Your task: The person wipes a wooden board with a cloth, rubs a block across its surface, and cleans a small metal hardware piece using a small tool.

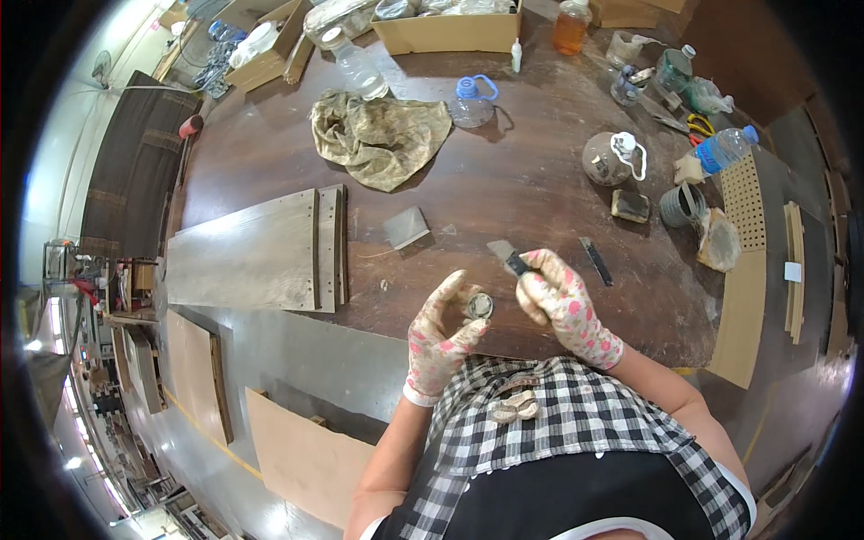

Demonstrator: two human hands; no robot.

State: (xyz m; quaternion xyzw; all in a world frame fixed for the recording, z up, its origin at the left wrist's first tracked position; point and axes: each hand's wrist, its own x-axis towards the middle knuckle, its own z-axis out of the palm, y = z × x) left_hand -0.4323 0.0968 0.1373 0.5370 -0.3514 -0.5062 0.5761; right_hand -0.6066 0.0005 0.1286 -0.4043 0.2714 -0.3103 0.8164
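Observation:
My left hand (438, 346), in a pink-flowered white glove, holds a small round container (480, 307) with greyish stuff inside, its mouth facing up. The fingers curl round its side above the table's near edge. Just to the right, my right hand (565, 301), in a matching glove, grips a putty knife (516, 261) by its dark handle. Its flat blade points up and to the left, apart from the container. A second slim dark-handled blade (596, 262) lies on the table right of my right hand. Farther off is a small grey square plate (407, 229).
Stacked grey boards (243, 252) lie at the table's left. A camouflage cloth (378, 135) is crumpled behind. Jugs (612, 157), a sanding block (630, 206), a metal can (682, 206) and a water bottle (727, 151) stand at the right. A cardboard box (450, 34) sits at the back.

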